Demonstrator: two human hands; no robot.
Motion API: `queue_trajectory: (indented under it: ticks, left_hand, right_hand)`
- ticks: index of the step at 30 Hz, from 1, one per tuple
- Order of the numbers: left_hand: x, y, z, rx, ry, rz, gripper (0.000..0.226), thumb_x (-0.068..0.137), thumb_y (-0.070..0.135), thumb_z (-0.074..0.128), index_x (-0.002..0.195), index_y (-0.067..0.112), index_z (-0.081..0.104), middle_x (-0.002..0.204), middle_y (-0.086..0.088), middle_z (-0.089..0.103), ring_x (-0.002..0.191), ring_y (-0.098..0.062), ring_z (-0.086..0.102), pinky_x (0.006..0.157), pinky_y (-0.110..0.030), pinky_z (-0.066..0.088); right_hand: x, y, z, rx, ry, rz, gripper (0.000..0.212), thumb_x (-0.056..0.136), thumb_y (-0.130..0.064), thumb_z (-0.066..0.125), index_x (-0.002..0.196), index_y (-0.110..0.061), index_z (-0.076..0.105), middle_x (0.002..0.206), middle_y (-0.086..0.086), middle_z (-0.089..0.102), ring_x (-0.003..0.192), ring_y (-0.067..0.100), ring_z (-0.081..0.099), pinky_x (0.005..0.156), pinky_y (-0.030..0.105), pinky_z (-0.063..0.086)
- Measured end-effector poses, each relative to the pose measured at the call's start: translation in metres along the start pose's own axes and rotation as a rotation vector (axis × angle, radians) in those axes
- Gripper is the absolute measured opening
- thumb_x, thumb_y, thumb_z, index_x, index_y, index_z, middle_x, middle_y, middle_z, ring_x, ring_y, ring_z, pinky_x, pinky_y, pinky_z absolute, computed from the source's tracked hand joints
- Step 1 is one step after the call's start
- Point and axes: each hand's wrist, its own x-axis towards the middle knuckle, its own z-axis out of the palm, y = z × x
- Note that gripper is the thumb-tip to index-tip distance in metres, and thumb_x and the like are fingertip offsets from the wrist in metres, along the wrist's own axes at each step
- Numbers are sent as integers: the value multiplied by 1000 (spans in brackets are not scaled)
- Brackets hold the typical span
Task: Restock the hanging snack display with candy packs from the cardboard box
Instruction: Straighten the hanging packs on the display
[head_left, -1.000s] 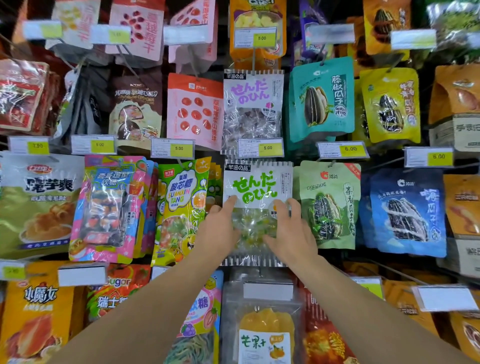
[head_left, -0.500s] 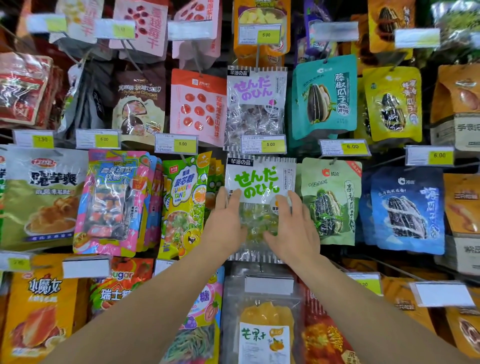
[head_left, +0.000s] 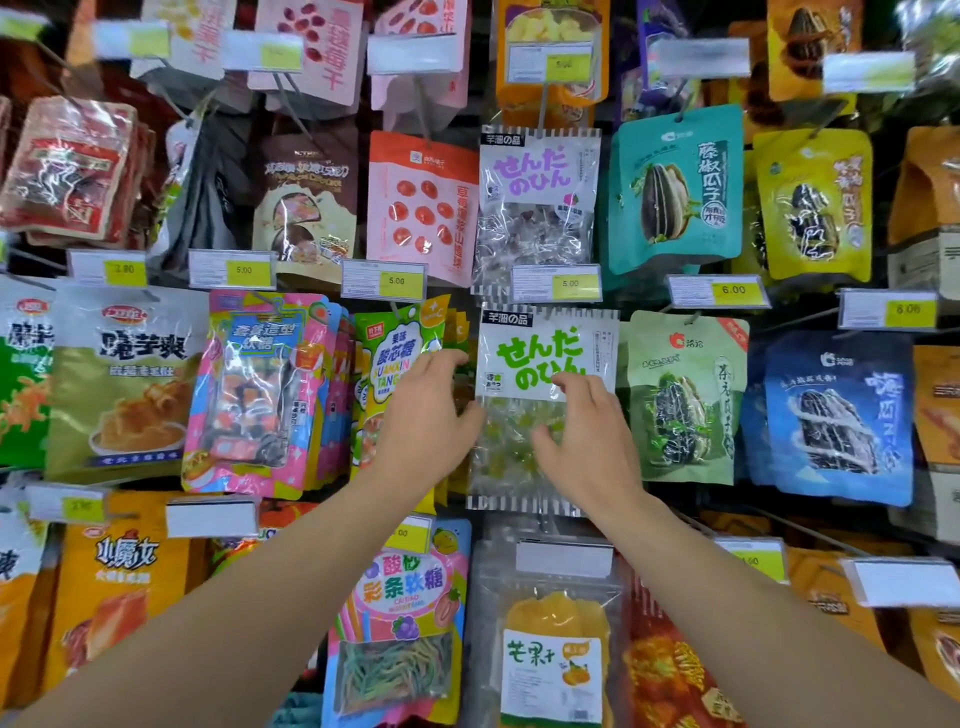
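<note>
A clear candy pack (head_left: 545, 358) with a white header and green lettering hangs on a peg in the middle row of the display. My left hand (head_left: 426, 415) is at its left edge with loosely curled fingers; the thumb touches the pack's side and the fingertips lie just left of it. My right hand (head_left: 587, 436) rests on the front of the pack's lower right, its fingertips at the base of the header. A matching pack with purple lettering (head_left: 537, 208) hangs directly above. No cardboard box is in view.
Hanging packs crowd every side: a green sour-candy pack (head_left: 389, 364) at the left, a green sunflower-seed pack (head_left: 685, 400) at the right, a mango pack (head_left: 553, 654) below. Price tags (head_left: 569, 283) jut forward on the peg ends.
Both hands held the pack's sides with straight fingers before. Now the left hand has slid left off the pack and the fingers of both hands have curled loosely. The pack stays hanging.
</note>
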Motion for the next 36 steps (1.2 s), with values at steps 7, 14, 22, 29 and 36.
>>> queue_trajectory:
  ticks: [7, 14, 22, 29, 36]
  left_hand:
    - [-3, -63, -41, -32, -94, -258, 59, 83, 29, 71, 136, 16, 50, 135, -4, 56, 118, -24, 57, 92, -33, 47]
    - [-3, -110, -69, 12, -222, -280, 62, 87, 44, 66, 140, 18, 48, 138, -3, 56, 115, -25, 60, 93, -33, 47]
    - [1, -144, -75, 2, -312, -241, 59, 90, 39, 64, 141, 17, 44, 131, -2, 60, 111, -22, 59, 81, -23, 39]
    - [8, -157, -70, -41, -369, -251, 66, 87, 46, 63, 139, 15, 39, 125, -13, 62, 106, -33, 61, 87, -38, 51]
    - [16, -161, -72, -170, -374, -274, 73, 90, 35, 64, 151, 20, 28, 128, -12, 59, 88, -22, 55, 78, -31, 44]
  right_hand:
    - [11, -63, 28, 136, -77, 51, 46, 91, -31, 58, 133, -17, 42, 119, -1, 58, 98, 25, 60, 78, 36, 49]
    - [31, -106, 71, 95, -225, 223, 29, 92, -39, 63, 103, -15, 53, 83, 1, 60, 80, 27, 61, 53, 29, 37]
    - [33, -121, 98, 257, -172, 469, 26, 93, -30, 62, 105, -7, 63, 101, 12, 67, 87, 28, 62, 71, 33, 46]
    - [33, -120, 96, 461, -89, 661, 35, 90, -21, 64, 122, -8, 60, 119, 11, 62, 104, 27, 57, 86, 38, 47]
    - [31, -120, 106, 539, -126, 706, 28, 81, -19, 66, 103, -3, 62, 95, 8, 59, 81, 21, 53, 64, 28, 41]
